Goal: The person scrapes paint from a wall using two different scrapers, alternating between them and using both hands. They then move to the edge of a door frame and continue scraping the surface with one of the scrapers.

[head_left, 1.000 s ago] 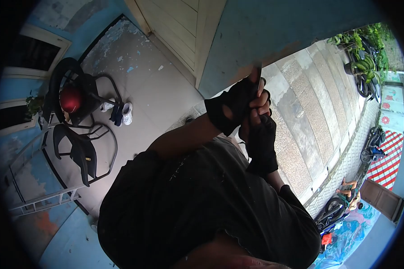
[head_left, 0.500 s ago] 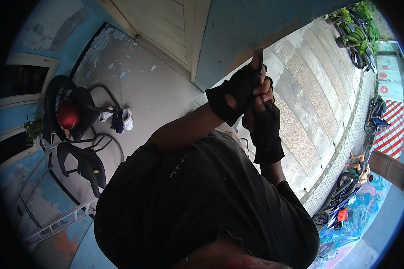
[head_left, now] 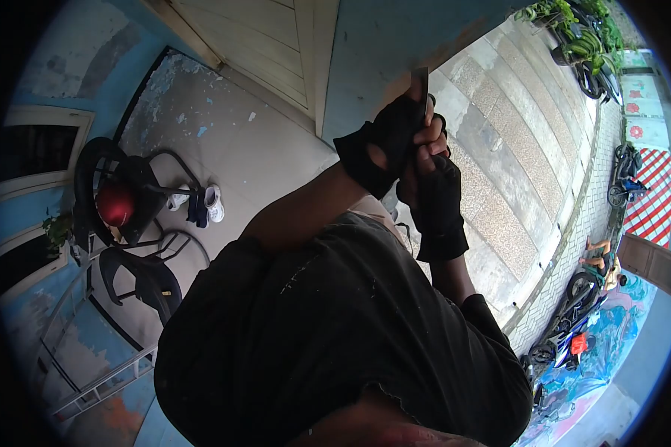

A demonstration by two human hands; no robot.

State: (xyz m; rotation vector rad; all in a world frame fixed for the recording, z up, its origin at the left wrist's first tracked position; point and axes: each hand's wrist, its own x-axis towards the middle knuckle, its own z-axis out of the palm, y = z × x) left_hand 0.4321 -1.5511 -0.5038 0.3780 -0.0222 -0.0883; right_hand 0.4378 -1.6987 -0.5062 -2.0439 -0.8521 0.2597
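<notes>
My left hand [head_left: 388, 138], in a black fingerless glove, is closed around a thin, flat, dark object [head_left: 424, 86] seen nearly edge-on. The object's upper end looks blurred, so its kind does not show. Just below, my right hand [head_left: 438, 197] wears a matching glove. Its bent fingers meet the left fingers at the object's lower end, and what they grip is hidden. Both hands are held up in front of my dark shirt [head_left: 335, 313], close to the lower edge of a blue wall [head_left: 384, 52].
Black chairs [head_left: 138, 279] stand on the left, one holding a red helmet [head_left: 115, 205]. White shoes [head_left: 214, 203] lie nearby on the floor. A metal ladder [head_left: 104, 387] is at lower left. Across the striped paving [head_left: 499, 134] are motorbikes [head_left: 566, 328], a seated person [head_left: 602, 264] and plants [head_left: 585, 45].
My hands and the thin object have shifted slightly up and left in view, with the same hold. The surroundings have shifted a little as my head turned.
</notes>
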